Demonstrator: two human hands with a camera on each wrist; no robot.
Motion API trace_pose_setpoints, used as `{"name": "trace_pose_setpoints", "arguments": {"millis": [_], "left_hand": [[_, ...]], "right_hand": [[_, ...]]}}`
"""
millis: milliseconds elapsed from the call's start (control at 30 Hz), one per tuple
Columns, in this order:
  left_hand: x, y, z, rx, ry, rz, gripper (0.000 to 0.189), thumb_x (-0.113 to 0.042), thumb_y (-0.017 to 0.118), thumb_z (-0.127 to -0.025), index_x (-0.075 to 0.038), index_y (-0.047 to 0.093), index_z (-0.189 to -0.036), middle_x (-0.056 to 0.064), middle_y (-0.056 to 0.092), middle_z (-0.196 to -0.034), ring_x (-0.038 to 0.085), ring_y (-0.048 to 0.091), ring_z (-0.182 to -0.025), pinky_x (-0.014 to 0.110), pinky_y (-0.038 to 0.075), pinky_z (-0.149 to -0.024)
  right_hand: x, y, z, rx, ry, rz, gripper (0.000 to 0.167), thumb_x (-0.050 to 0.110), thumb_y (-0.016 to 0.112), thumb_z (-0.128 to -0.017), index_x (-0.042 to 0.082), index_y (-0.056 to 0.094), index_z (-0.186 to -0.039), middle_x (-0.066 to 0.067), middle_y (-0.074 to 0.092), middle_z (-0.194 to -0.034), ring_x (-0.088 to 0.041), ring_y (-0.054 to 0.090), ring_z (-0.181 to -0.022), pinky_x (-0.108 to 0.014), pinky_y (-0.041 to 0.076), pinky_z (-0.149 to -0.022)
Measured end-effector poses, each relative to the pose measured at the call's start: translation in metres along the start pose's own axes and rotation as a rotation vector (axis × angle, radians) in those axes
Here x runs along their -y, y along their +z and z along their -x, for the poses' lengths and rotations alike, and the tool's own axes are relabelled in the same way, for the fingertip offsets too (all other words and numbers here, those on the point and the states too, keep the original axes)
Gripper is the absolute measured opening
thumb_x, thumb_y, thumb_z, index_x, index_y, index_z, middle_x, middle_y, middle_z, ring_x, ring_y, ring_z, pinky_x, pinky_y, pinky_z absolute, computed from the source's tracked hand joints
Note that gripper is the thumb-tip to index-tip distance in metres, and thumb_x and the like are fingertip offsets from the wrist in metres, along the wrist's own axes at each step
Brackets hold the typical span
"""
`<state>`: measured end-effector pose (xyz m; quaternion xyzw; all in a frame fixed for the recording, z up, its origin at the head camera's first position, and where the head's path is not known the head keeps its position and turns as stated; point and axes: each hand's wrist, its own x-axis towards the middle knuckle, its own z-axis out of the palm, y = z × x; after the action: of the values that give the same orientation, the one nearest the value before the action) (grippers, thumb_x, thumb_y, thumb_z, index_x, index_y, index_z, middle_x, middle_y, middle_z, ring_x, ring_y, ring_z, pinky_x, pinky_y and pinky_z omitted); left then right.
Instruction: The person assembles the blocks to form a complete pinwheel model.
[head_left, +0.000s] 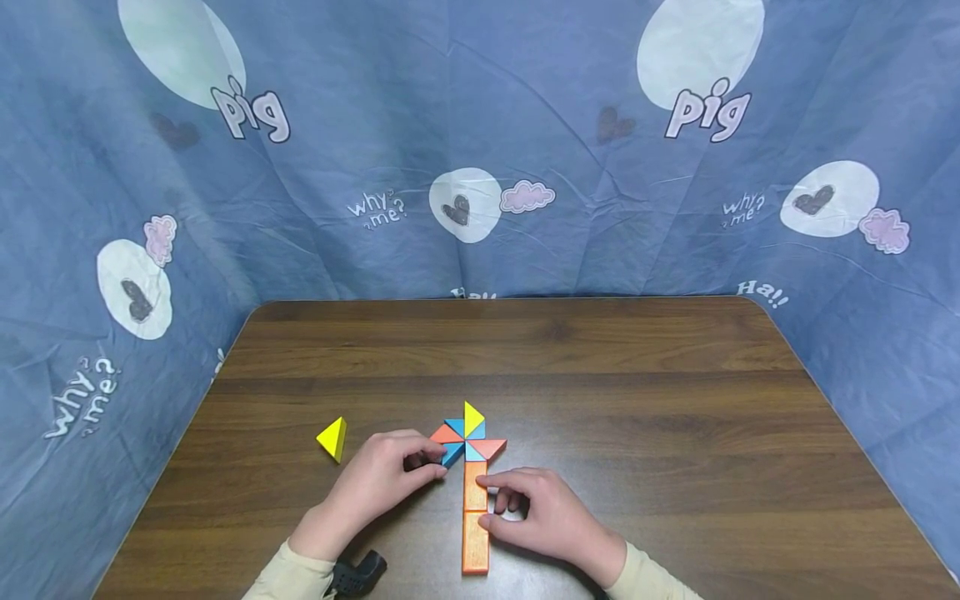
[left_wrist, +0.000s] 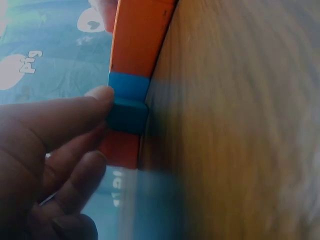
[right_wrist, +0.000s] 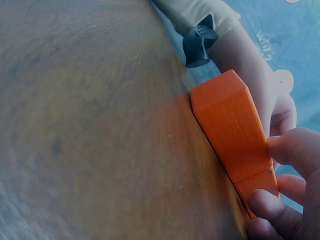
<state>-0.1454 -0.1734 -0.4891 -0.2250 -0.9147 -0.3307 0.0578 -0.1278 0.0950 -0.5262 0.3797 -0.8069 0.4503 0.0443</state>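
Several triangular blocks form a pinwheel on the table, with a yellow one (head_left: 472,419) at its top and a red one (head_left: 447,434) at its left. My left hand (head_left: 390,472) pinches the blue triangular block (head_left: 452,455) at the lower left, seen end-on as a dark blue face (left_wrist: 127,116) in the left wrist view. Below the pinwheel, two orange rectangular blocks stand end to end, an upper one (head_left: 476,486) and a lower one (head_left: 475,546). Along their right side, my right hand (head_left: 543,512) touches them with index finger and thumb, its other fingers bent underneath.
A separate yellow triangular block (head_left: 332,439) lies left of the pinwheel, beyond my left hand. The wooden table (head_left: 675,400) ends at a blue printed curtain (head_left: 337,125) behind and at both sides. A dark wrist device (head_left: 360,575) is strapped near my left sleeve.
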Motion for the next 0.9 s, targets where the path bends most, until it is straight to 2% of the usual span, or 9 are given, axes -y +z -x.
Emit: {"name": "trace_pose_setpoints", "arguments": {"millis": [233,467,667,767,900], "left_hand": [[0.000,-0.021,0.004,-0.028,-0.037,0.017,0.027,-0.025,0.088,-0.075,-0.024,0.078,-0.101,-0.020,0.067,-0.090,-0.003,0.056,-0.071,0.024,0.051,-0.065],[0.010,-0.052,0.016,-0.159,-0.051,-0.004,0.028,-0.026,0.086,-0.078,-0.029,0.076,-0.104,-0.019,0.069,-0.093,0.001,0.060,-0.077,0.029,0.050,-0.064],[0.026,-0.073,0.032,-0.252,-0.140,-0.012,0.032,-0.028,0.086,-0.078,-0.026,0.075,-0.108,-0.014,0.071,-0.096,0.005,0.063,-0.081,0.025,0.048,-0.065],[0.033,-0.080,0.040,-0.287,-0.171,-0.028,0.035,-0.028,0.087,-0.077,-0.026,0.075,-0.109,-0.013,0.071,-0.097,0.007,0.062,-0.082,0.020,0.044,-0.063],[0.041,-0.085,0.050,-0.317,-0.234,-0.053,0.040,-0.031,0.088,-0.076,-0.027,0.073,-0.113,-0.010,0.070,-0.097,0.011,0.062,-0.085,0.020,0.040,-0.063]], "right_hand": [[0.000,0.001,-0.001,0.008,0.019,-0.002,0.036,0.025,0.081,-0.082,0.018,0.071,-0.116,0.016,0.062,-0.078,0.002,0.055,-0.068,-0.013,0.045,-0.066],[0.001,0.001,-0.002,0.009,0.024,-0.009,0.036,0.023,0.081,-0.081,0.017,0.072,-0.116,0.016,0.061,-0.077,0.002,0.055,-0.068,-0.014,0.046,-0.065],[0.001,0.000,-0.001,0.031,0.064,-0.007,0.036,0.026,0.081,-0.082,0.019,0.072,-0.116,0.016,0.061,-0.077,0.001,0.055,-0.068,-0.015,0.046,-0.064],[0.001,0.000,0.000,0.033,0.066,-0.006,0.036,0.026,0.081,-0.082,0.019,0.072,-0.116,0.016,0.061,-0.077,0.001,0.055,-0.068,-0.015,0.047,-0.064],[0.001,0.000,0.000,0.032,0.066,-0.009,0.036,0.026,0.081,-0.082,0.019,0.071,-0.117,0.015,0.062,-0.077,0.001,0.056,-0.069,-0.016,0.047,-0.064]]}}
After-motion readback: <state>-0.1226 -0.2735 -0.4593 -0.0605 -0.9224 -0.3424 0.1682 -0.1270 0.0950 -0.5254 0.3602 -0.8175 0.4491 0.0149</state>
